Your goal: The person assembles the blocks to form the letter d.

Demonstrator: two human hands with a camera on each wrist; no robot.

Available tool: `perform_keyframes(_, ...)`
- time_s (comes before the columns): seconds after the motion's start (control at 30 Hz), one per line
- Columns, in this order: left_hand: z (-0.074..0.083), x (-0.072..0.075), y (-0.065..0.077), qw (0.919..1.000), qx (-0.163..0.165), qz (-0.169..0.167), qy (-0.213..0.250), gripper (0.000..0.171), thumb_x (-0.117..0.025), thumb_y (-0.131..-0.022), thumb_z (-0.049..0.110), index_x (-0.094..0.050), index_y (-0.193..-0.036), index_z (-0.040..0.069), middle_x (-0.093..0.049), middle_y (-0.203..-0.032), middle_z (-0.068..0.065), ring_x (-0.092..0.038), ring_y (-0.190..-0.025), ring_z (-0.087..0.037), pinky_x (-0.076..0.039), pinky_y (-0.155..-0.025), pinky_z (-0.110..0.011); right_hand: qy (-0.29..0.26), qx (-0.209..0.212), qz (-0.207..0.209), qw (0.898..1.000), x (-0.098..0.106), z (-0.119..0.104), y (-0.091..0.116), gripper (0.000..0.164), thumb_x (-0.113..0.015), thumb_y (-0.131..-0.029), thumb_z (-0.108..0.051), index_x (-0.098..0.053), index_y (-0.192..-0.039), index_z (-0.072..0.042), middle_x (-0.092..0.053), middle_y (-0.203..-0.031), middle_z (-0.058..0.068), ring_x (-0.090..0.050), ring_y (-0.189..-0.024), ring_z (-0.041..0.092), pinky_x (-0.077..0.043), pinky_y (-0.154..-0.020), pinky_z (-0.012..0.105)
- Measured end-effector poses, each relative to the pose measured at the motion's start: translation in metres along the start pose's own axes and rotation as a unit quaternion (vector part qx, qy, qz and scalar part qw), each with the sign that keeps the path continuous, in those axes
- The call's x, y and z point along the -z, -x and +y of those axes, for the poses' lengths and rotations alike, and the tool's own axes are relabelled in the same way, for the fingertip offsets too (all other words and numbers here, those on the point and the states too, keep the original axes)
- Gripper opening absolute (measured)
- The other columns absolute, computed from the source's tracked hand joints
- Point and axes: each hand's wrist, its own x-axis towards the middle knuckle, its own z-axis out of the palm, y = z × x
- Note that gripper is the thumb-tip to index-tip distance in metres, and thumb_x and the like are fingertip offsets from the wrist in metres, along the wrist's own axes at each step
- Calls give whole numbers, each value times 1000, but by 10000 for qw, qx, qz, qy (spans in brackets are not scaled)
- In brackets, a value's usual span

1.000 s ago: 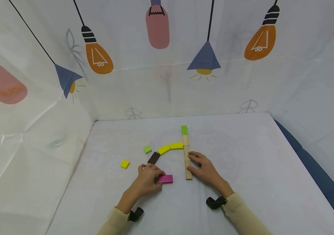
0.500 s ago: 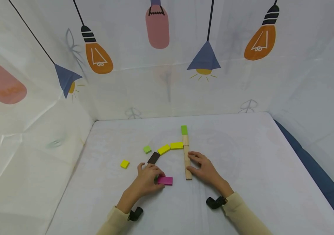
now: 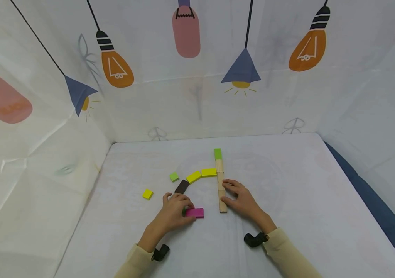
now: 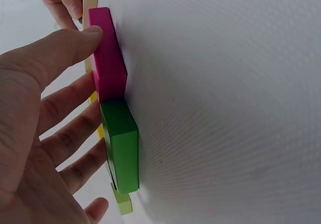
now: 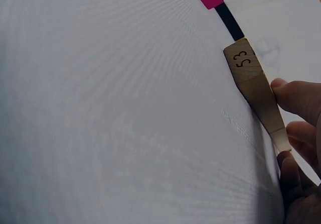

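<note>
My left hand pinches a magenta block between thumb and index finger, low over the white tabletop. Against the magenta block's end lies a green block, beside my other fingers; the head view mostly hides it. A row of plain wooden blocks runs away from me, capped by a light green block. Thumb and fingertips of my right hand touch the row's right side. The nearest wooden block's end bears "53" in the right wrist view. From the row, two yellow blocks and a dark brown block curve leftward.
A small light green block and a small yellow block lie loose at the left. The white tabletop ends at a printed white cloth behind and at the sides.
The magenta block has shifted slightly toward me, and my left thumb reaches farther along its near edge. My right hand and the other blocks stay in place.
</note>
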Motion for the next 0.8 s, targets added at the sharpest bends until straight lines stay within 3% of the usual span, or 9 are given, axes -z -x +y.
perform_keyframes(0.2,-3,1,2,9996,-28,171,219,32,-87,-81,40,-75,-105,22,-68,-118,0,-54,-122,-25,-30,-108,-68,-7,-38,-33,10000,1,-2,1,59,-79,-92,-26,-61,-142,-2,-57,-149,8,-50,-141,33,-45,-112,53)
perform_keyframes(0.5,-22,14,6,9948,153,856,523,47,-87,-82,36,-72,-123,17,-65,-128,-4,-54,-126,-30,-38,-106,-61,34,-27,0,10000,0,-1,0,59,-79,-92,-27,-61,-142,-3,-57,-148,8,-51,-141,33,-46,-111,52)
perform_keyframes(0.67,-37,21,15,9877,333,1384,644,49,-88,-81,29,-71,-124,13,-66,-127,-7,-56,-124,-31,-46,-101,-58,-8,-63,-10,10000,0,-1,1,59,-79,-92,-27,-61,-142,-3,-57,-149,8,-50,-141,33,-46,-112,52)
perform_keyframes(0.8,-52,23,23,9792,476,1756,895,50,-87,-82,26,-71,-125,9,-67,-127,-11,-57,-121,-34,-46,-99,-57,-20,-51,2,10000,0,-1,1,59,-79,-91,-26,-60,-142,-2,-57,-149,8,-50,-142,33,-46,-112,52)
